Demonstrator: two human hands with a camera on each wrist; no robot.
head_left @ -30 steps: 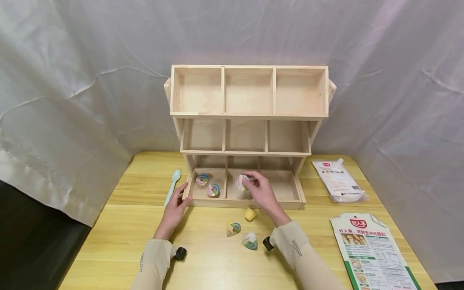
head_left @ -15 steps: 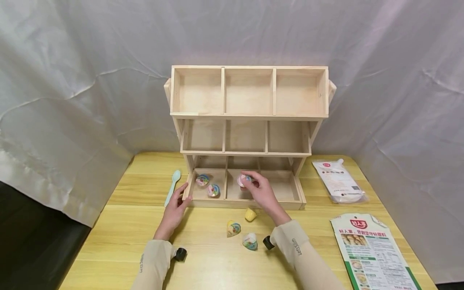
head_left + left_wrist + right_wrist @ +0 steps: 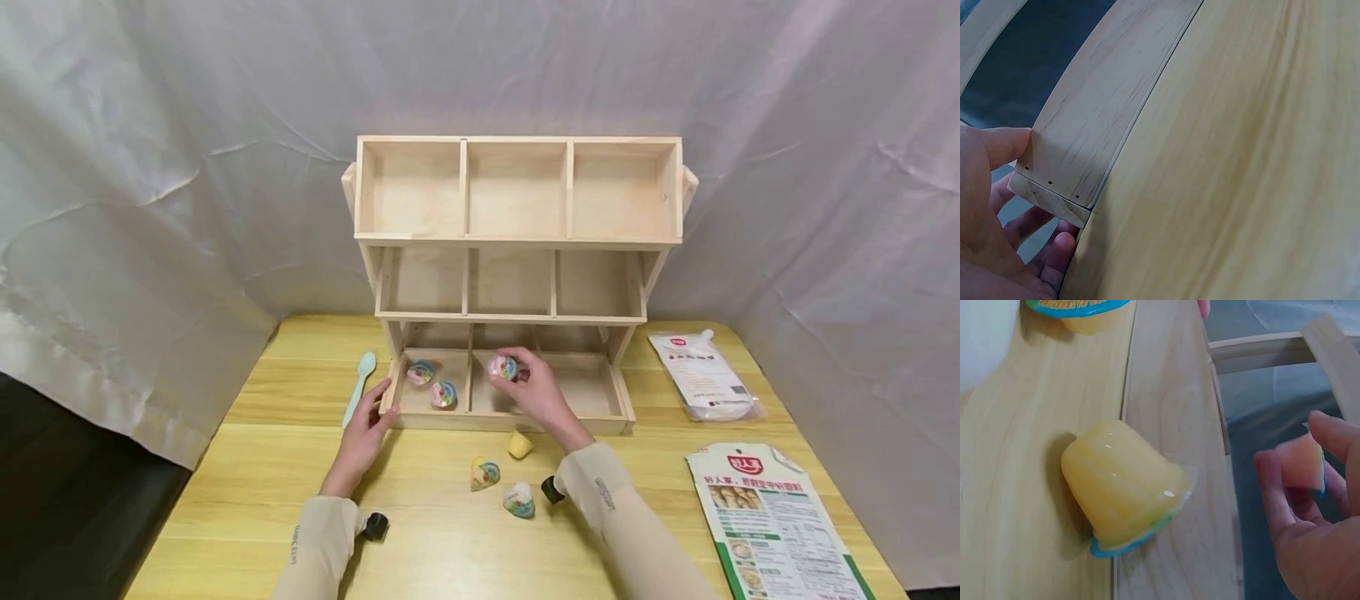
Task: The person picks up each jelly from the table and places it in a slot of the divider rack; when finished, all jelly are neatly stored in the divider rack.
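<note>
Placing step, as I judge it: my right hand [image 3: 536, 390], narrowed to a pinch, holds a jelly cup [image 3: 501, 367] over the bottom tier's middle compartment [image 3: 484, 402]; the next move would call for lowering it and loosening the fingers. My left hand [image 3: 362, 435] holds the wooden rack [image 3: 517, 242] by its bottom tier's front left corner.

A pink jelly cup [image 3: 1299, 461] with printed lid [image 3: 503, 367] is in the right hand [image 3: 538, 392], over the near wooden tray [image 3: 465, 422].
</note>
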